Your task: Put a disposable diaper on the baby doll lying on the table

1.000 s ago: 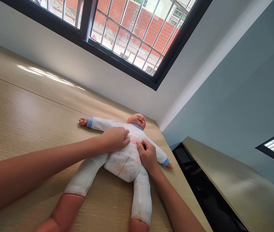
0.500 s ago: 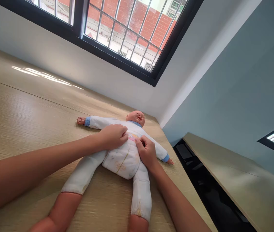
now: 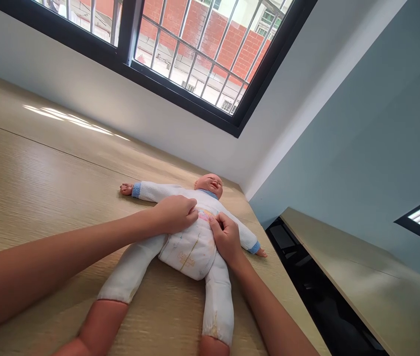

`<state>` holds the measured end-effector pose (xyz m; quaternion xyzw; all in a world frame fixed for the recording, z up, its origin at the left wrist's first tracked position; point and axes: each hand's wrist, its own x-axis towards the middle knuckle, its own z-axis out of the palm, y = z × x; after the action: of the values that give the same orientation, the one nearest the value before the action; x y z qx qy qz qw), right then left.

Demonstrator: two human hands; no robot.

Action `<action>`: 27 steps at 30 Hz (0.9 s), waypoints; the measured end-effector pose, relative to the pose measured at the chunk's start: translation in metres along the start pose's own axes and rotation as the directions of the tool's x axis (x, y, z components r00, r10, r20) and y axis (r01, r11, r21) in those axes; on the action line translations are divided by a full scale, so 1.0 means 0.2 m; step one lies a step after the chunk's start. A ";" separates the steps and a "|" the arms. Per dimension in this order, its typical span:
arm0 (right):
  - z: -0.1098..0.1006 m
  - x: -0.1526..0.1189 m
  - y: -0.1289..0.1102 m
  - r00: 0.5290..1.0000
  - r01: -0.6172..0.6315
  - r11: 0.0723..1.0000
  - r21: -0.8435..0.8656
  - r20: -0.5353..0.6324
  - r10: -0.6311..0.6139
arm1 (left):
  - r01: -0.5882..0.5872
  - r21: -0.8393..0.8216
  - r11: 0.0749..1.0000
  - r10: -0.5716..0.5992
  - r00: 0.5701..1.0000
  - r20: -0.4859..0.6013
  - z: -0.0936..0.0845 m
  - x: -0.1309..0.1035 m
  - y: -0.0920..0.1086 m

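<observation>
A baby doll (image 3: pixel 206 196) lies on its back on the wooden table, arms spread and legs toward me. It has a white top with blue cuffs, and white cloth legs. Around its hips sits a white diaper (image 3: pixel 191 249) with a yellow line down the front and a coloured print at the waist. My left hand (image 3: pixel 176 212) is closed at the diaper's left waist edge, its fingertips partly hidden. At the opposite waist edge my right hand (image 3: pixel 226 235) pinches the diaper between thumb and fingers.
The light wood table (image 3: pixel 46 183) ends to the right of the doll, beside a black glossy surface (image 3: pixel 317 291) and another wooden top (image 3: pixel 361 267). A white wall and a barred, dark-framed window (image 3: pixel 180 99) stand behind the table.
The whole view has shifted slightly, so everything sits a little lower in the picture. Both hands keep their places at the diaper's waist.
</observation>
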<state>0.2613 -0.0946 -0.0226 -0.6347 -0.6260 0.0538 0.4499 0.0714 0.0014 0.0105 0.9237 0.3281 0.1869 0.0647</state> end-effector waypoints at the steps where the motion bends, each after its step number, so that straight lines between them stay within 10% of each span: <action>1: 0.00 0.00 0.00 1.000 0.000 1.000 0.001 0.000 0.000 | 0.003 0.000 1.000 -0.003 1.000 0.002 0.00 0.00 0.00; 20: 0.03 -0.02 0.03 0.988 -0.033 0.990 0.140 -0.147 0.054 | -0.028 -0.147 0.989 0.021 0.999 -0.050 0.00 0.02 -0.04; 27: 0.06 0.01 0.10 0.957 -0.120 0.948 0.296 -0.221 0.190 | 0.198 -0.084 0.977 -0.197 0.980 0.028 -0.05 0.09 -0.27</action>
<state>0.2683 -0.0839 -0.0411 -0.6141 -0.4991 0.0977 0.6035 0.0482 0.0542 0.0129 0.8847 0.4092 0.1846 0.1261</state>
